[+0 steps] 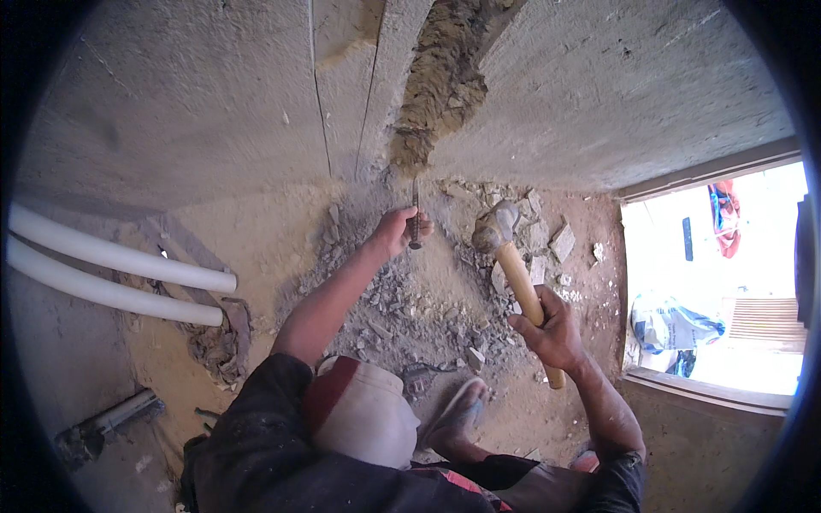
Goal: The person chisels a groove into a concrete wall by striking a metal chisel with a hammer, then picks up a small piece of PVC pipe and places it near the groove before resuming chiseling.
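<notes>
My left hand (400, 232) is closed around a slim dark chisel (416, 224). The chisel's tip points at the foot of the wall, just below a rough channel (436, 85) broken into the plaster; whether the tip touches cannot be made out. Its struck end sticks out on my side of the fist. To the right, my right hand (554, 332) grips a hammer (523, 278) by its pale wooden handle. The hammer's worn metal head is raised to the right of the chisel, apart from it. Grey rubble (385, 299) lies on the floor beneath both hands.
Two white pipes (128, 256) reach in from the left. Larger broken pieces (562, 243) lie right of the hammer. A doorway sill (705, 389) borders a bright area with a plastic bag (671, 325). My sandalled foot (457, 419) stands near the rubble.
</notes>
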Tool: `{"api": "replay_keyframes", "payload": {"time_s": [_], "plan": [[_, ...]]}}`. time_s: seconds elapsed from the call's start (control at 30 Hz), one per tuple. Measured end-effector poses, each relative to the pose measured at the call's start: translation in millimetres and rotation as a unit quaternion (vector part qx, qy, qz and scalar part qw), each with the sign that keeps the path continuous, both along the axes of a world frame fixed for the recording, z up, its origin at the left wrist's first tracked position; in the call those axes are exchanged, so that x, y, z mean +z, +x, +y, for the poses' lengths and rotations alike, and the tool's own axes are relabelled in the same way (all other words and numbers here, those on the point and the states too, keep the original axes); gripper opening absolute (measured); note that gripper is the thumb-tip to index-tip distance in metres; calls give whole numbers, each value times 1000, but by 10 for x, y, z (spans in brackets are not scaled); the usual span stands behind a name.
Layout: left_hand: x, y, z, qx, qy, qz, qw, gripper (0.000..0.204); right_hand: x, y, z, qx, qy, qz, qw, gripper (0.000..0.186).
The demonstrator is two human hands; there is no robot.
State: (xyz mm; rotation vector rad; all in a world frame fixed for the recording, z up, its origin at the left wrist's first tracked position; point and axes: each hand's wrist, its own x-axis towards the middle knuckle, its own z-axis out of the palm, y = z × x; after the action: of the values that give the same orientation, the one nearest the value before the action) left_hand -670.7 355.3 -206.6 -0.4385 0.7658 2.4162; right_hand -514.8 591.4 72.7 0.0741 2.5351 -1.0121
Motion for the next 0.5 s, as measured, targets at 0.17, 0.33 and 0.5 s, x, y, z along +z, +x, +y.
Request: {"api": "replay_keyframes", "payload": {"time_s": [0.17,0.33,0.5], "plan": [[-78,-66,-88,18,49,0,999,18,39,-72,-311,-78,-91,21,993,37],[-49,-187,28,68,160,-52,983,13,-4,-67,-569,-137,-189,196,952,33],[101,-358,168,125,190,-88,970,13,211,-212,-556,-51,-253,457,851,41]]}}
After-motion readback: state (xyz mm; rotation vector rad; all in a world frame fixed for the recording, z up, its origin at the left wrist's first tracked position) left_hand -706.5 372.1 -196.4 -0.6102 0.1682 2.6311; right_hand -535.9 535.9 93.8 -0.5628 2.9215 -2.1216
